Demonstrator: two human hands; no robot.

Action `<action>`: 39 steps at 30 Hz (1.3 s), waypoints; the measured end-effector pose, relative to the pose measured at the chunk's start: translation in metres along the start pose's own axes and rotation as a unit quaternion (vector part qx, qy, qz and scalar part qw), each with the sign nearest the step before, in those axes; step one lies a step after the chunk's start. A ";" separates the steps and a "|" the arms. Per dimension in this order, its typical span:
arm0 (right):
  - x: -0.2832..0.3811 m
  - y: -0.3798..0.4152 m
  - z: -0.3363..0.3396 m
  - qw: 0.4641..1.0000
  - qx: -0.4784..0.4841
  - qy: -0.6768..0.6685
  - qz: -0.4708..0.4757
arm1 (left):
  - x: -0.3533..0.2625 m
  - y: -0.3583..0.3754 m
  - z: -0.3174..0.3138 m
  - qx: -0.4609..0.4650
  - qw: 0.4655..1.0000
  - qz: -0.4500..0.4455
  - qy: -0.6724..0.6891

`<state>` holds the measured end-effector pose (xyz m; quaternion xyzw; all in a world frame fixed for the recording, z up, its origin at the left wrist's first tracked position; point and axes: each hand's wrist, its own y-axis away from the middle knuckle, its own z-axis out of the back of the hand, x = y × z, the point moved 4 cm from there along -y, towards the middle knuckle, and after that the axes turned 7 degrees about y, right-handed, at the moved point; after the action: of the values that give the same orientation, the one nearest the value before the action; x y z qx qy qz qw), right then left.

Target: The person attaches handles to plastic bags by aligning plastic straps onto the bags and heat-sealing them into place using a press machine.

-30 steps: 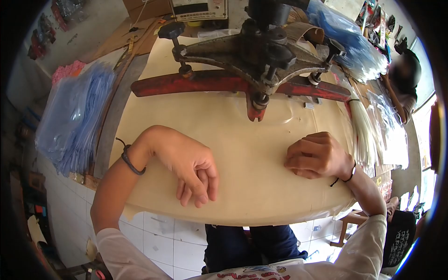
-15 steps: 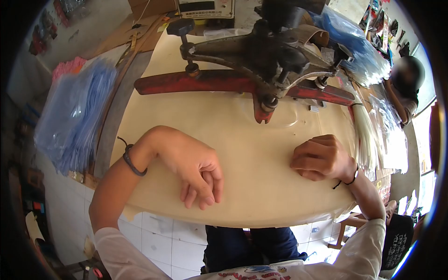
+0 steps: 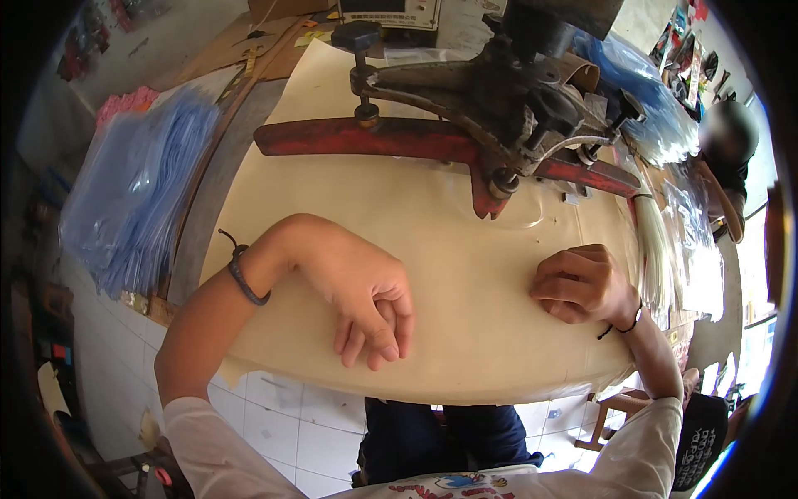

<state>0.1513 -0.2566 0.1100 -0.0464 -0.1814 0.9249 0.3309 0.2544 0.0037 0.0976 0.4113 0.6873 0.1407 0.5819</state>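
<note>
Little but the camera's aim has shifted since a second ago: hands and bar alike sit further right in view, while both hands keep their places. Nearest are the dark trousers (image 3: pixel 449 437), at the edge of a pale yellow sheet (image 3: pixel 465 308) that spreads over the table. Over its near part the left hand (image 3: pixel 363 283) droops from a bent wrist, fingers slack, nothing visible in them; whether their tips touch the sheet is hard to tell. Well apart, the right hand (image 3: pixel 584 283) lies loosely curled, its palm side hidden, so I cannot tell whether it holds anything. I judge this a pause; any handwork from here would call for uncurling the fingers and keeping them away from the red bar (image 3: pixel 374 137), which spans the sheet beyond both hands. Above that, a metal bracket (image 3: pixel 440 87) with black knobs (image 3: pixel 356 37) hides part of the bar, and its upper mount is cut off. Clear bags (image 3: pixel 133 187) lie at the left; farther back, the box (image 3: pixel 391 12) is cropped, its small lettering unreadable
</note>
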 end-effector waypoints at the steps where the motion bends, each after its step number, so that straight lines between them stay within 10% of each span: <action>1: 0.000 0.000 0.000 1.000 -0.001 0.002 0.002 | 0.001 -0.001 0.000 0.000 1.000 -0.001 0.003; 39: -0.003 0.001 0.001 1.000 -0.002 0.005 -0.025 | -0.004 0.001 -0.002 -0.019 1.000 0.006 -0.019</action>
<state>0.1527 -0.2595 0.1107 -0.0468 -0.1833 0.9156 0.3550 0.2532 0.0015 0.1014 0.4064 0.6708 0.1494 0.6022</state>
